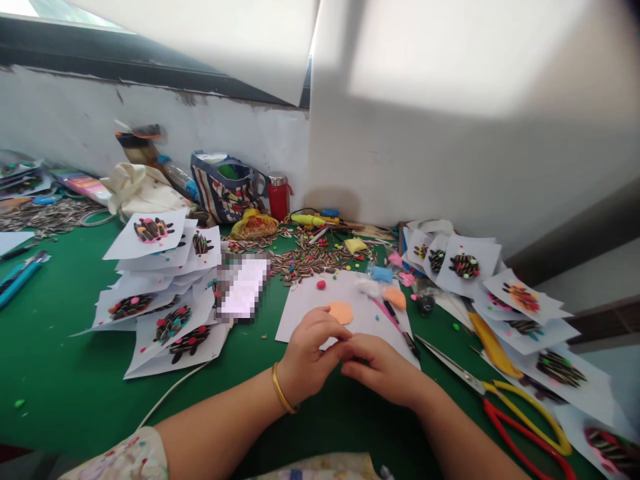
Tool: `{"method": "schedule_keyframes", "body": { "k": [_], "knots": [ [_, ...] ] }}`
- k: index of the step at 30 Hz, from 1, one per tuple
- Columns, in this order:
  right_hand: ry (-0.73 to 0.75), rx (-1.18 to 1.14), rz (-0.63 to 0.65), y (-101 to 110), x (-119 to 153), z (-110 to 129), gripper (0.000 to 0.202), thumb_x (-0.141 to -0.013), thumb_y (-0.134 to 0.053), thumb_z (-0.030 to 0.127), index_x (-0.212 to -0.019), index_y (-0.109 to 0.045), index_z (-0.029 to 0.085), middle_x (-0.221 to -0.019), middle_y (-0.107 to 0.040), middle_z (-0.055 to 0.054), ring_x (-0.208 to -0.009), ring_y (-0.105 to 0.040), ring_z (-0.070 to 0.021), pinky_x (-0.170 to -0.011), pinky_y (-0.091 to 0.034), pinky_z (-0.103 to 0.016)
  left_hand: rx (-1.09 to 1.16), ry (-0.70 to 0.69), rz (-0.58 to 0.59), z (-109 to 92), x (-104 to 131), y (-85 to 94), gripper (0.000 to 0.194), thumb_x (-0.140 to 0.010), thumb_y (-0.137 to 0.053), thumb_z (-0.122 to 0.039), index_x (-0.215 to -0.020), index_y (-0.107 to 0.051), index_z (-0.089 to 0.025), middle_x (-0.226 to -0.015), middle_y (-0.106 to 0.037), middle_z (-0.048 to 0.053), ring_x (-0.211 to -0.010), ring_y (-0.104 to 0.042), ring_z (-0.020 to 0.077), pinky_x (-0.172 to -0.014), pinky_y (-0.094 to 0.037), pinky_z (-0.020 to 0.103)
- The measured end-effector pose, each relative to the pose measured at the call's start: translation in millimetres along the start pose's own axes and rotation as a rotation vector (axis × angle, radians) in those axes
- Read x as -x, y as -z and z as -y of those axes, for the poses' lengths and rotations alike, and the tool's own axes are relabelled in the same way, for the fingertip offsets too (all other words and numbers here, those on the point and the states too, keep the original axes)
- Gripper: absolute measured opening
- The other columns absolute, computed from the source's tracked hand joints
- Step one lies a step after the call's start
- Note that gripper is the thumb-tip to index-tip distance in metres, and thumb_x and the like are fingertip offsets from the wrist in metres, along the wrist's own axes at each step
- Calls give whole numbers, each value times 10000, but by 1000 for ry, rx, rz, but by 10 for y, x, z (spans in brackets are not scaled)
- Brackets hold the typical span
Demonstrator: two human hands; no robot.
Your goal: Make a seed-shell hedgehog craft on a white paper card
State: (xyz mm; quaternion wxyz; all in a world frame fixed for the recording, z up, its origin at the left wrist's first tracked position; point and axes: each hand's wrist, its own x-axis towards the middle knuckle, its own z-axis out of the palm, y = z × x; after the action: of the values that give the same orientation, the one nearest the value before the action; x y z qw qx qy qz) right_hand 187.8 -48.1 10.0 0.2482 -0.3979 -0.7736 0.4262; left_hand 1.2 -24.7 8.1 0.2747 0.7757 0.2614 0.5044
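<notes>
My left hand (313, 353), with a gold bangle on its wrist, and my right hand (380, 370) meet at the fingertips over the near edge of a white sheet of paper (303, 300). Both hands have curled, pinched fingers; whatever is between them is hidden. Just beyond my left fingers, a flat orange clay disc (341, 312) lies on the sheet. Farther up are a small red clay ball (321, 285), a white clay lump (367, 287) and an orange clay lump (395, 297). A black pen (395, 315) lies at the sheet's right side.
Stacks of decorated cards stand left (165, 267) and right (525, 313). Large scissors (483, 387) lie open-bladed near my right arm. Sunflower seeds (300, 262) are scattered behind the sheet, near a red flask (279, 198) and striped bag (225, 190). A white cable (173, 393) runs left.
</notes>
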Motion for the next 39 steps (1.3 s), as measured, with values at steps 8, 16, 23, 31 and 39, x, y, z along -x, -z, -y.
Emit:
{"method": "schedule_keyframes", "body": {
  "k": [8, 16, 23, 31, 39],
  "knots": [
    [-24, -5, -276, 26, -5, 54, 202, -996, -384, 293, -973, -569, 215, -776, -586, 2, -718, -555, -141, -688, -450, -269, -34, 46, 14, 31, -13, -38, 169, -907, -540, -137, -1016, -650, -206, -930, -652, 47, -934, -584, 163, -919, -479, 376],
    [5, 141, -474, 10, 0, -58, 161, -963, -442, 260, -1020, -587, 217, -904, -651, -47, -843, -603, -180, -768, -478, -314, -83, 99, 71, 30, -9, -2, 102, -879, -632, -282, -862, -651, -182, -839, -651, 42, -887, -591, 181, -848, -465, 345],
    [33, 182, -457, -2, -16, -109, 204, -963, -452, 272, -1089, -606, 225, -999, -669, -71, -899, -616, -198, -793, -503, -334, -58, 116, 88, 48, -11, -30, 179, -942, -514, -211, -1036, -665, -187, -959, -666, 70, -932, -588, 170, -853, -476, 333],
    [17, 226, -498, 9, -31, -160, 233, -950, -463, 278, -1121, -612, 223, -1038, -678, -82, -910, -631, -206, -808, -521, -352, -161, 141, 118, 69, -36, -2, 135, -883, -626, -313, -855, -651, -183, -813, -668, 34, -819, -590, 173, -785, -466, 326],
    [18, 277, -501, 61, -43, -250, 240, -952, -458, 274, -1130, -606, 213, -943, -680, -75, -889, -636, -211, -800, -517, -357, -659, 162, 161, 137, -169, 193, 189, -948, -465, -244, -872, -634, -204, -874, -668, 33, -883, -587, 198, -1095, -249, 543]
  ]
}}
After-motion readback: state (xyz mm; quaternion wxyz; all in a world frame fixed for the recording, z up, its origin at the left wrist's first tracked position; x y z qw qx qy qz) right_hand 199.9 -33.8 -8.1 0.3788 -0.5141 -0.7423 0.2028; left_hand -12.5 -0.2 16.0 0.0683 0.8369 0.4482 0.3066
